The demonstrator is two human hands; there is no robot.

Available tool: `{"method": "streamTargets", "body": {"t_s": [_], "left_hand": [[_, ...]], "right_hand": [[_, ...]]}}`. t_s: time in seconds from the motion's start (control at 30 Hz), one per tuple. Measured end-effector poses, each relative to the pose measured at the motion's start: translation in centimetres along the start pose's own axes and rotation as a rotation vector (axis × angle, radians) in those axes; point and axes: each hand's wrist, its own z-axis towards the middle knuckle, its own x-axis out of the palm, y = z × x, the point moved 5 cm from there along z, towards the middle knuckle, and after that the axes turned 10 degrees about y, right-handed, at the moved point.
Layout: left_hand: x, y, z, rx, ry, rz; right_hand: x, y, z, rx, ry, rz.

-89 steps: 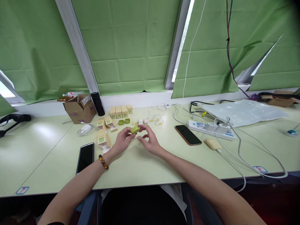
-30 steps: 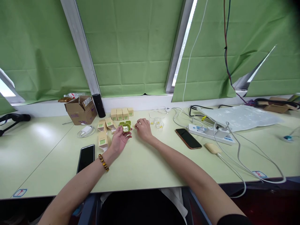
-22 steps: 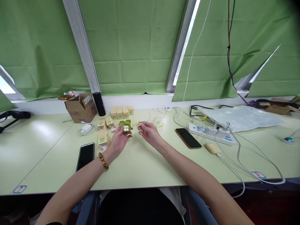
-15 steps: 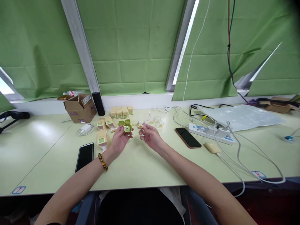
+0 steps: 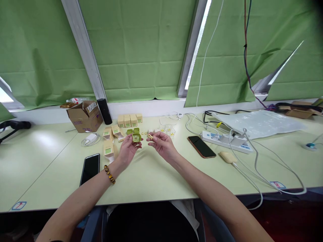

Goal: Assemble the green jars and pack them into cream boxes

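My left hand point(image 5: 128, 149) holds a small green square box point(image 5: 136, 137), its hollow side facing me. A little to the right, my right hand point(image 5: 163, 145) pinches a small yellowish piece point(image 5: 150, 136) between thumb and fingers; its exact kind is too small to make out. The box and the piece are apart, both raised above the table. Behind the held box lie other small green boxes point(image 5: 133, 130). Several tiny yellowish parts point(image 5: 143, 133) and clear little containers point(image 5: 167, 129) rest just beyond my hands.
Small tan cartons point(image 5: 108, 150) stand on the left, with more point(image 5: 130, 120) behind. A dark phone point(image 5: 90, 168) lies left, another phone point(image 5: 201, 147) right, near a power strip point(image 5: 227, 142) with trailing cables. A cardboard box point(image 5: 85, 116) and black cylinder point(image 5: 104, 111) stand at the back.
The yellowish piece in my right hand has turned and shows more of its shape. The pale patch inside the green box no longer shows. The whole view has shifted slightly.
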Motion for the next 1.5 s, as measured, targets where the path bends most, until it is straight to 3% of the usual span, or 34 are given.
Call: {"method": "streamTargets", "body": {"t_s": [0.3, 0.67, 0.9, 1.03, 1.23, 1.5], "left_hand": [[0.3, 0.1, -0.1, -0.018, 0.013, 0.019], [0.7, 0.3, -0.3, -0.009, 0.024, -0.009], [2.2, -0.1, -0.8, -0.01, 0.098, 0.072], [2.7, 0.1, -0.9, -0.044, 0.11, 0.119], [2.7, 0.7, -0.8, -0.129, 0.075, 0.097], [1.8, 1.3, -0.8, -0.219, 0.036, 0.2]], "right_hand": [[0.0, 0.2, -0.2, -0.122, -0.087, -0.298], [1.4, 0.3, -1.0, -0.223, -0.044, -0.52], [2.3, 1.2, -1.9, -0.472, 0.045, -1.081], [2.4, 1.5, -1.9, -0.57, 0.083, -1.109], [2.3, 1.8, -1.6, -0.46, 0.004, -1.072], [2.8, 1.7, -1.7, -0.424, 0.087, -1.109]]}}
